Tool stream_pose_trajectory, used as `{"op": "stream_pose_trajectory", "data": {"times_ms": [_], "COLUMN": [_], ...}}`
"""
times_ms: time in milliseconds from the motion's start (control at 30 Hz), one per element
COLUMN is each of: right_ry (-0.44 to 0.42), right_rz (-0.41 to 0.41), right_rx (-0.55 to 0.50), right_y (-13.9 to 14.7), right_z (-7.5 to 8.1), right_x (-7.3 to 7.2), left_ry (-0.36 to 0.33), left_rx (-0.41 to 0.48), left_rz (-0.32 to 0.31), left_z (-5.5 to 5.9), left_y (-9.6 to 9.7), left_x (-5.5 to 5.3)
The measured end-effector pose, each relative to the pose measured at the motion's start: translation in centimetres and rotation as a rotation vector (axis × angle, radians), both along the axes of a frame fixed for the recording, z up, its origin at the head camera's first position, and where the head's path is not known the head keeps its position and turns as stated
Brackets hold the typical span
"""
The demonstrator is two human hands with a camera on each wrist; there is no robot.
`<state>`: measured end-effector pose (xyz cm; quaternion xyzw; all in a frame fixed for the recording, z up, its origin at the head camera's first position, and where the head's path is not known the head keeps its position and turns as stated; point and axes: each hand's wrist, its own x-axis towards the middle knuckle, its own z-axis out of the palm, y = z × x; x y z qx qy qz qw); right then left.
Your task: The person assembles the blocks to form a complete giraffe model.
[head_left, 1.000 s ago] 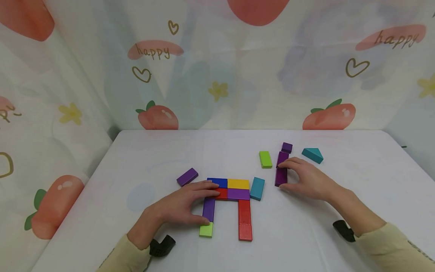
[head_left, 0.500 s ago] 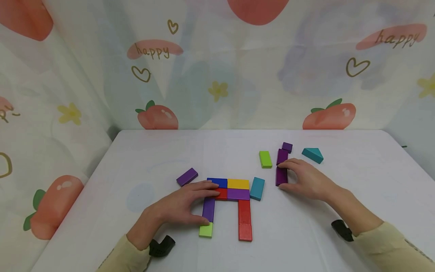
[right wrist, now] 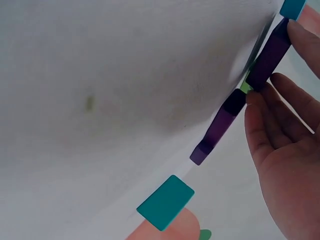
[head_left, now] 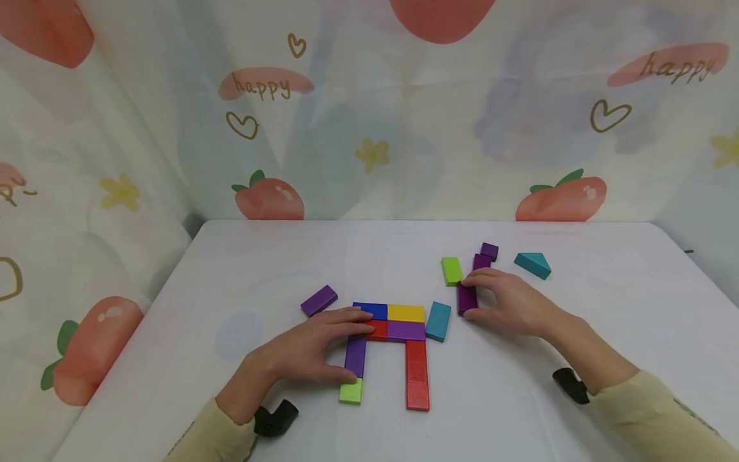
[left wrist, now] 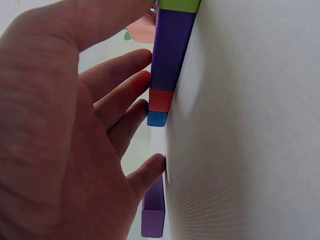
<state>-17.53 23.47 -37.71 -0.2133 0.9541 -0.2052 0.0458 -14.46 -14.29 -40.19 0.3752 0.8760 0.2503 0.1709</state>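
My right hand point(head_left: 516, 304) pinches a dark purple block point(head_left: 466, 301) between thumb and fingertips, low at the table. In the right wrist view that block point(right wrist: 270, 56) spans from thumb to fingers. Just behind it are another dark purple block point(head_left: 482, 261), partly hidden by my fingers, and a small purple block point(head_left: 489, 249). My left hand point(head_left: 306, 345) rests, fingers extended, on the blue block point(head_left: 372, 310) and red block point(head_left: 378, 330); its thumb touches where the long purple block point(head_left: 355, 358) meets the lime block point(head_left: 349, 391). A yellow block point(head_left: 406, 312) and purple block point(head_left: 406, 330) adjoin these.
Two red blocks point(head_left: 416, 360) form the arrangement's right leg. A teal block point(head_left: 438, 321) lies to its right, a purple block point(head_left: 319, 300) to its left. Farther back are a lime block point(head_left: 451, 271) and a teal triangle point(head_left: 534, 264). A patterned cloth point(head_left: 427, 186) stands behind the table.
My right hand has drawn the dark purple block left, out of line with the one behind it, which had shifted slightly away earlier. My left hand has stayed in place.
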Motion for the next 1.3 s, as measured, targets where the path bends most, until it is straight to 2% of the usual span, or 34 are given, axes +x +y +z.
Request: {"op": "stream_pose_trajectory", "data": {"times_ms": [500,767,1300], "right_ry": [0.007,-0.011,0.012], "right_rz": [0.019,-0.005,-0.005], "right_rx": [-0.032,-0.013,-0.004], "right_y": [-1.5,-2.4,-2.6], "right_z": [0.1,-0.1,-0.5], "right_x": [-1.6,-2.3,-2.6], "left_ry": [0.001,-0.001,0.009], "left_rx": [-0.012,-0.015,-0.018], "left_rz": [0.002,0.003,0.008], "left_z": [-0.1,0.0,0.0], "left_y": [0.1,0.1,0.1], "left_x": [0.0,0.0,0.1]}}
